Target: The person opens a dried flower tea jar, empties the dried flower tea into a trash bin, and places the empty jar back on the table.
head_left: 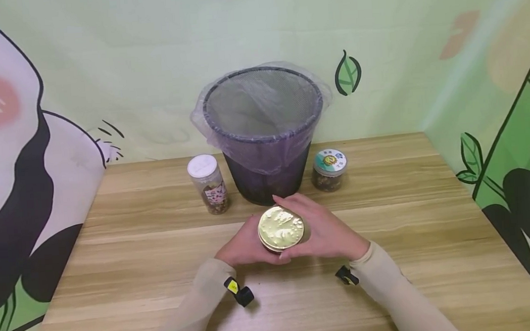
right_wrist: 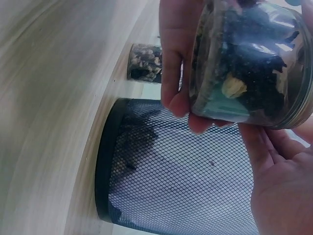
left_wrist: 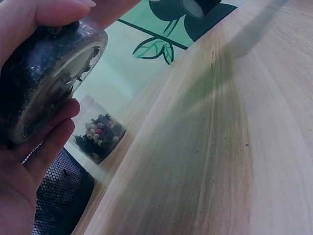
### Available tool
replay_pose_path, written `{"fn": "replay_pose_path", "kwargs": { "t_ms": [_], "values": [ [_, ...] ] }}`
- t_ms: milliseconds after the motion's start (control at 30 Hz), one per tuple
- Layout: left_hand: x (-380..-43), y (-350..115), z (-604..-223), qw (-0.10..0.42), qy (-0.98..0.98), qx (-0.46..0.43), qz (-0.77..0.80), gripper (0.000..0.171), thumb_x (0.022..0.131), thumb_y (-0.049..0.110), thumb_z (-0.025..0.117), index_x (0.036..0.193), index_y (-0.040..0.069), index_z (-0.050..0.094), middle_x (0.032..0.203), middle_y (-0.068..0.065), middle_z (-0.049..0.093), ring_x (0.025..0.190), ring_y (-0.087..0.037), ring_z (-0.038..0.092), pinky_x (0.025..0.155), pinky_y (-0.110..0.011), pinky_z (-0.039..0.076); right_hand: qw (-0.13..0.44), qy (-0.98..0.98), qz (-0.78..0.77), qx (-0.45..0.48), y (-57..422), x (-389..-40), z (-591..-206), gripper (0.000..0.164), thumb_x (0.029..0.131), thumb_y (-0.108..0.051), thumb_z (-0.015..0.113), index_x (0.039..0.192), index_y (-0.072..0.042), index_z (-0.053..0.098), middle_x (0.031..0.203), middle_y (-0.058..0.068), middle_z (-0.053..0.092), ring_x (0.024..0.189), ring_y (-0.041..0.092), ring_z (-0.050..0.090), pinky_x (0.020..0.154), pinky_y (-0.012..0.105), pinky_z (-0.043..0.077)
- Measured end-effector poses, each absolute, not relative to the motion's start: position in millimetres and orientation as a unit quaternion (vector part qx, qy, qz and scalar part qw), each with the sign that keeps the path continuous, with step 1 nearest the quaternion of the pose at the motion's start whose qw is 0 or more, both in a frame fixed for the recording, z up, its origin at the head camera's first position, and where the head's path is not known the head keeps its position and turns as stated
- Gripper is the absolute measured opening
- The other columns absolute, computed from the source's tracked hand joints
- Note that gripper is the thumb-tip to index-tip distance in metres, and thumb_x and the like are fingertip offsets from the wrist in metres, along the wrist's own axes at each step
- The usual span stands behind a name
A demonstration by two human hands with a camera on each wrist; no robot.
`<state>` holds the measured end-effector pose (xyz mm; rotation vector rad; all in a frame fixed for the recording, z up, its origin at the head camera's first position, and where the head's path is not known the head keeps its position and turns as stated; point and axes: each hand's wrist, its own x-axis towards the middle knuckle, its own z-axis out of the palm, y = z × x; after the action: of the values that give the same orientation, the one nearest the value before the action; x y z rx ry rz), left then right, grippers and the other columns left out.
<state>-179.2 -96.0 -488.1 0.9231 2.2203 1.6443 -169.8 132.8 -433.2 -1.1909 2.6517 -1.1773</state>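
Both hands hold one clear jar above the table, in front of the bin. Its round top is shiny, crinkled gold, and dark dried pieces with a yellowish bud show through its side. My left hand grips the jar from the left, fingers around its lower part. From the right, my right hand curls its thumb and fingers around the upper part, near the rim. The jar's base shows tilted and raised off the wood in the left wrist view.
Behind the hands stands a black mesh bin with a thin clear plastic liner folded over its rim. A tall white-lidded jar is left of it; a short jar with a printed lid is at its right. All stand on the wooden table.
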Motion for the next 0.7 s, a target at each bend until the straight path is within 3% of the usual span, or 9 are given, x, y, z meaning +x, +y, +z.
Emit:
{"fn": "replay_pose_path", "kwargs": {
  "t_ms": [400, 533, 700],
  "values": [
    [-177.5, -95.0, -484.3, 0.125, 0.77, 0.305, 0.546, 0.093, 0.061, 0.011, 0.098, 0.143, 0.011, 0.054, 0.134, -0.002, 0.066, 0.124, -0.017, 0.062, 0.115, -0.035, 0.047, 0.046, 0.842, -0.396, -0.364, 139.8, -169.6, -428.3, 0.101, 0.074, -0.039, 0.093, 0.159, -0.021, 0.042, 0.152, -0.002, 0.056, 0.136, 0.022, 0.052, 0.113, 0.055, 0.045],
    [-176.9, -95.5, -482.5, 0.127, 0.762, 0.303, 0.558, 0.093, 0.061, 0.01, 0.098, 0.143, 0.01, 0.054, 0.134, -0.004, 0.066, 0.125, -0.018, 0.062, 0.116, -0.037, 0.046, 0.065, 0.823, -0.434, -0.361, 143.0, -174.2, -428.8, 0.101, 0.07, -0.035, 0.096, 0.157, -0.026, 0.046, 0.154, -0.007, 0.054, 0.14, 0.02, 0.051, 0.117, 0.054, 0.042],
    [-177.3, -95.9, -481.8, 0.13, 0.756, 0.302, 0.566, 0.093, 0.061, 0.009, 0.098, 0.143, 0.012, 0.054, 0.133, -0.002, 0.066, 0.125, -0.017, 0.062, 0.116, -0.036, 0.046, 0.066, 0.807, -0.458, -0.366, 144.7, -178.0, -430.4, 0.099, 0.069, -0.032, 0.097, 0.155, -0.025, 0.049, 0.153, -0.005, 0.055, 0.142, 0.02, 0.05, 0.119, 0.051, 0.041]
  ]
}}
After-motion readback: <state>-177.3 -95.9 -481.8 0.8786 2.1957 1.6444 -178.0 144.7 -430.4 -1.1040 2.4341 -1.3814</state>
